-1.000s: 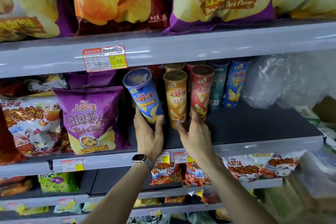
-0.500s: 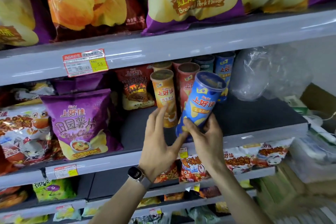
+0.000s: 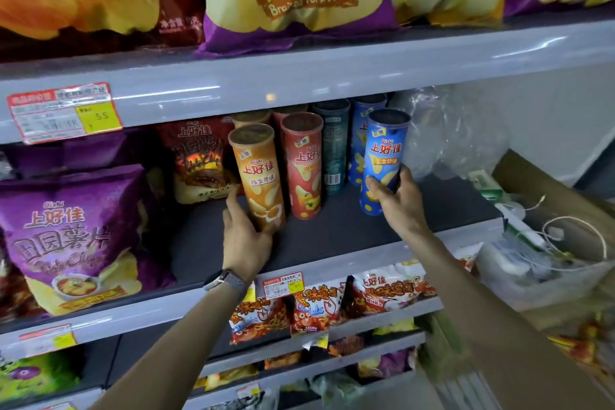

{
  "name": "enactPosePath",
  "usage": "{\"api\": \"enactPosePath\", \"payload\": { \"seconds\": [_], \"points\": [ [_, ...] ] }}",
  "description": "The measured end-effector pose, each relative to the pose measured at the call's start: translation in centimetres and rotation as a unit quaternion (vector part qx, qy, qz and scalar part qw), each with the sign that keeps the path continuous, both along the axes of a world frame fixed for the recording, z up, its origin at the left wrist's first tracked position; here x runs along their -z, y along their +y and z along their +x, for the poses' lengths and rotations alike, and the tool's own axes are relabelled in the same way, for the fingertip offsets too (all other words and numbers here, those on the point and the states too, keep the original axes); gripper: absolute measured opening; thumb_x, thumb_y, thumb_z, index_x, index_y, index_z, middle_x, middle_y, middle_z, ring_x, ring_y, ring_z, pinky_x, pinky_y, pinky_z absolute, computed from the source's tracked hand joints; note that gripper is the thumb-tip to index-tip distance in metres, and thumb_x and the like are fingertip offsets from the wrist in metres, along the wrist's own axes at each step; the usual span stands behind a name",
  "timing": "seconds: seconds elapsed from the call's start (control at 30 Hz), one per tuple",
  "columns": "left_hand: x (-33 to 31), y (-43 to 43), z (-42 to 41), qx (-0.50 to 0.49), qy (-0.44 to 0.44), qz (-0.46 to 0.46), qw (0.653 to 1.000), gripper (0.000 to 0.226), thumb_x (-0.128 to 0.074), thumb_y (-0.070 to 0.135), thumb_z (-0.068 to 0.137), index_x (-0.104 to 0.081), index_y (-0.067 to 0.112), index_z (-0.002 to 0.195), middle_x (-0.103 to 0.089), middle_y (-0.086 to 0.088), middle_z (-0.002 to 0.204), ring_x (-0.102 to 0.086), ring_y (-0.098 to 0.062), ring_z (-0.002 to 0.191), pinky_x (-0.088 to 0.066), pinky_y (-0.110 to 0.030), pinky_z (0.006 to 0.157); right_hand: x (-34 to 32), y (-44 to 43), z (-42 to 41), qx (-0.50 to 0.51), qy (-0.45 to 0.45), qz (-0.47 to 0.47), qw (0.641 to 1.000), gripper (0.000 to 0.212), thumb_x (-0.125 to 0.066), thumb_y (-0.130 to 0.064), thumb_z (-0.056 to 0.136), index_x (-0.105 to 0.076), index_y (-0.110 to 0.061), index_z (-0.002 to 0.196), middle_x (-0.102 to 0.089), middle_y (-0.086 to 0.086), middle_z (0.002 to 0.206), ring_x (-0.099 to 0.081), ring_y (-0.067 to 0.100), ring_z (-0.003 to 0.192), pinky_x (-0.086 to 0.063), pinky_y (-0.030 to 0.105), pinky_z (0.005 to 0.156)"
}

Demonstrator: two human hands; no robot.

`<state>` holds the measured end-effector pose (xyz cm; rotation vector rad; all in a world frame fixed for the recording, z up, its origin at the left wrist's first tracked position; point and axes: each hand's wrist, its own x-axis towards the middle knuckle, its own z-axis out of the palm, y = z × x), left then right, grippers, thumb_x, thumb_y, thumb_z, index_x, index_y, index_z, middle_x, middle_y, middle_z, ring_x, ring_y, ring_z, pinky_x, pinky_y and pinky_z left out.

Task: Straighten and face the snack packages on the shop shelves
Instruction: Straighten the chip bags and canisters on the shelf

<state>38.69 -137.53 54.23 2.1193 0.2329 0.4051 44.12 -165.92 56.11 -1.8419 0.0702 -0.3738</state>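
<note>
You've got one wide lane: bare dark grey shelf board (image 3: pixel 199 243) between the purple foil chip bag (image 3: pixel 73 233) and the orange cardboard chip tube (image 3: pixel 258 176). A dark red chip bag (image 3: pixel 199 160) blocks its back. The gap between the red chip tube (image 3: pixel 303 166) and the blue chip tube (image 3: pixel 384 156) is narrow, with a dark teal tube (image 3: pixel 332 146) behind it. Right of the blue tube is bare board, with a crumpled clear plastic bag (image 3: pixel 449 133) at the back. The grey upper shelf edge (image 3: pixel 299 76) caps your headroom near the lids.

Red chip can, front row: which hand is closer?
Left. The left hand holds the base of the orange can, right beside the red can; the right hand grips the blue can, farther right.
</note>
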Motion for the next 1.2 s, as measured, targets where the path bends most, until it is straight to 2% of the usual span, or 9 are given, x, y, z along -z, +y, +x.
{"api": "enactPosePath", "payload": {
  "seconds": [0.1, 0.3, 0.47, 0.6, 0.73, 0.87, 1.0, 1.07, 1.2],
  "points": [
    [0.2, 0.5, 0.7, 0.006, -0.001, 0.009, 1.000, 0.095, -0.084, 0.031, 0.090, -0.025, 0.017, 0.162, -0.052, -0.015, 0.145, -0.054, -0.038, 0.132, -0.048, -0.048, 0.106, 0.0, -0.4, 1.7, -0.016, 0.007, -0.005, 1.000, 0.037, -0.074, -0.020, 0.095, -0.057, -0.015, 0.126, -0.071, -0.012, 0.107, -0.066, -0.014, 0.087, -0.051, 0.008, 0.074],
    [0.3, 0.0, 0.0, 0.009, -0.016, 0.042, 0.999, 0.081, -0.075, 0.038, 0.096, -0.031, 0.018, 0.161, -0.049, -0.011, 0.150, -0.054, -0.033, 0.133, -0.045, -0.037, 0.100, 0.7, -0.9, 3.2, -0.036, 0.021, -0.004, 0.999, 0.041, -0.072, -0.022, 0.097, -0.054, -0.017, 0.134, -0.071, -0.008, 0.117, -0.069, -0.003, 0.101, -0.054, 0.013, 0.082],
    [0.4, -0.2, 0.1, 0.013, -0.014, 0.061, 0.998, 0.076, -0.072, 0.038, 0.098, -0.032, 0.019, 0.160, -0.051, -0.009, 0.151, -0.057, -0.033, 0.130, -0.049, -0.040, 0.096, 1.0, -1.2, 4.6, -0.036, 0.018, -0.045, 0.998, 0.067, -0.071, -0.045, 0.089, -0.047, -0.013, 0.143, -0.045, 0.011, 0.135, -0.055, 0.029, 0.129, -0.049, 0.046, 0.110],
    [0.5, -0.3, 0.1, 0.008, -0.018, 0.062, 0.998, 0.075, -0.073, 0.041, 0.097, -0.035, 0.019, 0.158, -0.053, -0.009, 0.150, -0.058, -0.032, 0.130, -0.051, -0.043, 0.099, 1.5, -1.4, 4.8, -0.011, 0.003, -0.078, 0.997, 0.074, -0.063, -0.060, 0.082, -0.053, -0.013, 0.139, -0.050, 0.010, 0.130, -0.056, 0.029, 0.124, -0.048, 0.052, 0.109],
    [0.8, -0.1, 0.4, 0.004, -0.023, 0.061, 0.998, 0.071, -0.072, 0.047, 0.096, -0.041, 0.020, 0.153, -0.056, -0.008, 0.147, -0.058, -0.032, 0.130, -0.053, -0.047, 0.100, 2.8, -1.1, 4.2, 0.015, 0.015, -0.113, 0.993, 0.058, -0.053, -0.062, 0.089, -0.048, -0.027, 0.135, -0.064, 0.007, 0.126, -0.064, 0.032, 0.116, -0.051, 0.058, 0.100],
    [0.8, -0.1, 0.3, 0.001, -0.025, 0.066, 0.998, 0.071, -0.070, 0.050, 0.096, -0.041, 0.019, 0.153, -0.056, -0.008, 0.146, -0.058, -0.032, 0.128, -0.052, -0.047, 0.098, 1.4, 1.4, 0.9, 0.077, 0.037, -0.173, 0.981, 0.061, -0.055, -0.049, 0.101, -0.041, -0.017, 0.151, -0.052, 0.010, 0.145, -0.044, 0.037, 0.134, -0.039, 0.057, 0.108],
    [0.6, -0.3, 0.3, -0.001, -0.019, 0.062, 0.998, 0.070, -0.068, 0.051, 0.097, -0.041, 0.020, 0.153, -0.055, -0.007, 0.146, -0.058, -0.033, 0.127, -0.052, -0.045, 0.097, 1.0, 4.9, -2.5, 0.175, -0.120, -0.114, 0.970, 0.054, -0.055, -0.042, 0.097, -0.054, -0.008, 0.138, -0.058, 0.011, 0.131, -0.047, 0.029, 0.123, -0.043, 0.055, 0.103],
    [0.6, -0.3, 0.3, 0.001, -0.020, 0.057, 0.998, 0.067, -0.066, 0.052, 0.098, -0.042, 0.020, 0.153, -0.056, -0.007, 0.145, -0.059, -0.033, 0.126, -0.052, -0.045, 0.096, 1.4, 7.1, -3.3, 0.108, -0.167, -0.099, 0.975, 0.045, -0.060, -0.035, 0.098, -0.056, -0.009, 0.135, -0.060, 0.007, 0.128, -0.054, 0.023, 0.118, -0.048, 0.049, 0.100],
    [0.7, -0.3, 0.4, 0.002, -0.022, 0.052, 0.998, 0.071, -0.063, 0.053, 0.100, -0.038, 0.019, 0.156, -0.054, -0.008, 0.150, -0.055, -0.031, 0.133, -0.048, -0.042, 0.100, 1.5, 10.7, -3.2, -0.064, -0.030, -0.102, 0.992, 0.077, -0.069, -0.051, 0.088, -0.038, -0.023, 0.154, -0.058, -0.001, 0.142, -0.056, 0.014, 0.126, -0.048, 0.039, 0.107]
  ]
}}
